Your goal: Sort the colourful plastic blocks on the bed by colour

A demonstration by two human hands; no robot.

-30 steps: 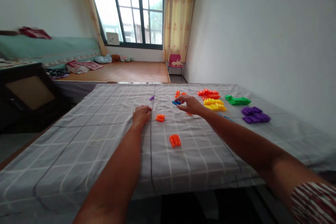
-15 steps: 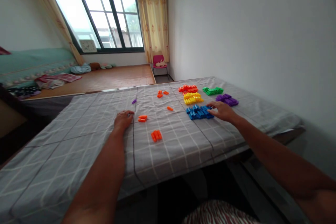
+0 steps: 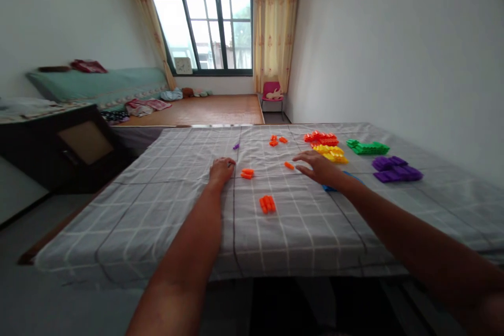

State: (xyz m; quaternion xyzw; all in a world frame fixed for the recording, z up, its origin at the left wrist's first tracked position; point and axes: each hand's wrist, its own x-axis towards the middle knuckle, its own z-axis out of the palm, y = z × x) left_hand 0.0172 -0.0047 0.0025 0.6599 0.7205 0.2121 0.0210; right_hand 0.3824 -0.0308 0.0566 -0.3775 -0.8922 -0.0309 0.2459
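My right hand (image 3: 315, 166) reaches over the cloth with thumb and fingers apart, holding nothing. Just left of its fingertips lies a single small orange plastic piece (image 3: 289, 165). Beneath the hand and wrist, a blue group of pieces (image 3: 329, 188) is mostly hidden. My left hand (image 3: 222, 169) rests on the cloth, fingers loosely bent, with no piece visible in it. Close by on its right are a few orange pieces (image 3: 247, 174), and a small purple piece (image 3: 235, 146) lies beyond it. Another orange cluster (image 3: 268, 204) sits nearer me.
Yellow (image 3: 333, 154), red (image 3: 321, 138), green (image 3: 367, 147) and purple (image 3: 397, 169) groups lie on the right. More orange pieces (image 3: 274, 140) are farther back. A grey checked cloth (image 3: 157, 210) covers the table. The white wall (image 3: 394, 52) borders the right side.
My right hand has moved left from the blue group towards the single orange piece. The left hand stays in place on the cloth. The view has turned left.
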